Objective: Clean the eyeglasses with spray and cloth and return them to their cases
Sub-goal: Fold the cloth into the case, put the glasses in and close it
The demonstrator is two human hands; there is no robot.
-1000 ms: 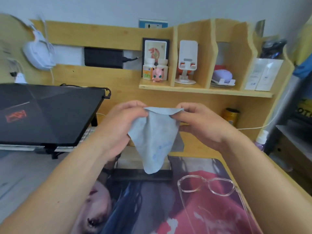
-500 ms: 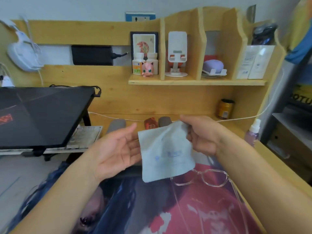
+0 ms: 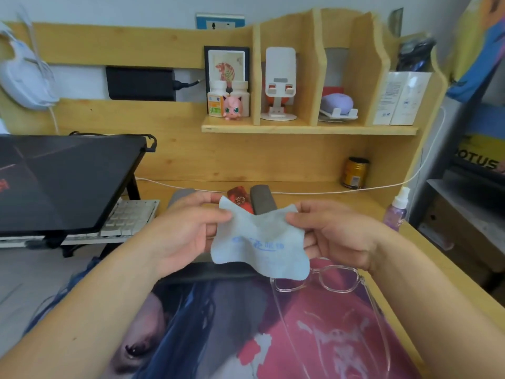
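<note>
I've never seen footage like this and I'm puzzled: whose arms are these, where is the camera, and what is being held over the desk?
There is no machine here. A person wears a wide-angle camera on the head, looking down at their own arms. The left hand and right hand each pinch an upper corner of a light blue cleaning cloth, spread between them. Below it, clear-framed eyeglasses lie open on a printed desk mat. A purple spray bottle stands on the right, and glasses cases lie behind the cloth.
</note>
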